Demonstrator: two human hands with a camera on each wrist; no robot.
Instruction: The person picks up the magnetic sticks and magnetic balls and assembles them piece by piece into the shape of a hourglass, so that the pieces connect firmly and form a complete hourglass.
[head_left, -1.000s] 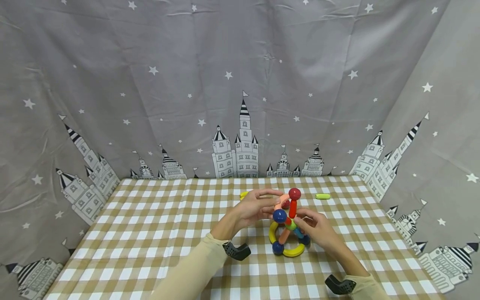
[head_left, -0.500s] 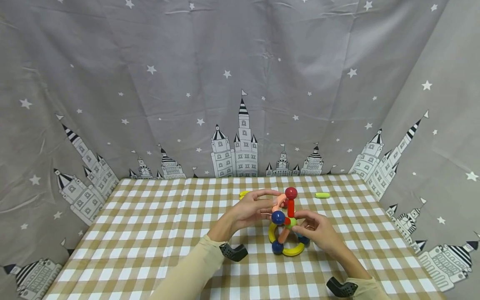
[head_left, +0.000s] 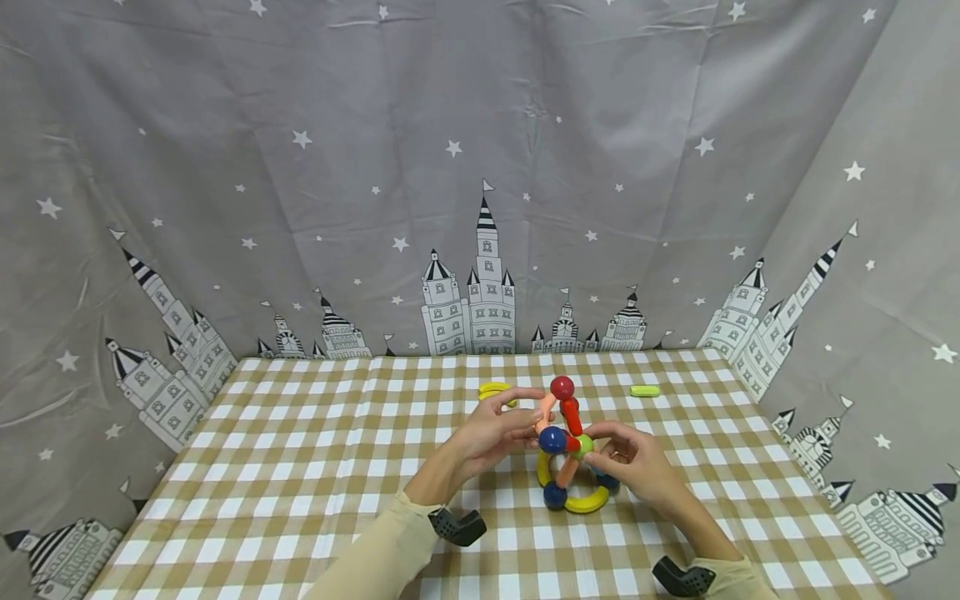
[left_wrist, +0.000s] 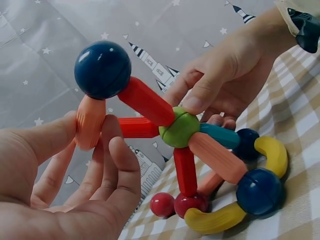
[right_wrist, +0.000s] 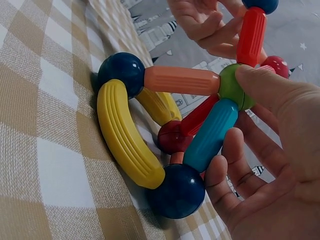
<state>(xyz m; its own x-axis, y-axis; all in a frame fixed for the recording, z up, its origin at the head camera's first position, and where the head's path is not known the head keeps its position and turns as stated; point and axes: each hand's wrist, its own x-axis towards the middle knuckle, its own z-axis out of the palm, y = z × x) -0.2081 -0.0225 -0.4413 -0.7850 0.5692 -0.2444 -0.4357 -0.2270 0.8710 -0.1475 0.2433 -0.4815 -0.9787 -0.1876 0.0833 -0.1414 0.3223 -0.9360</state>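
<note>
A magnetic ball-and-rod model stands on the checked cloth. At its centre is a green ball (left_wrist: 179,127), which my right hand (head_left: 633,458) pinches between thumb and fingers. My left hand (head_left: 487,437) pinches a salmon curved rod (left_wrist: 90,122) whose upper end meets a blue ball (left_wrist: 102,69). Red rods (left_wrist: 146,101) run from the green ball to that blue ball and towards a red ball (head_left: 562,387) at the top. Below, a teal rod (right_wrist: 211,135) and a salmon straight rod (right_wrist: 181,80) lead down to dark blue balls joined by a yellow curved rod (right_wrist: 127,135).
Yellow curved pieces (head_left: 493,388) lie on the cloth behind my left hand. Farther right, a light green rod (head_left: 645,391) lies near the back edge. A grey curtain (head_left: 360,208) with printed castles hangs behind the table and along both sides.
The upper red ball, blue ball and salmon curved rod have swung left with my left hand, so the red rod leans. My right fingers have shifted slightly and hold the green ball.
</note>
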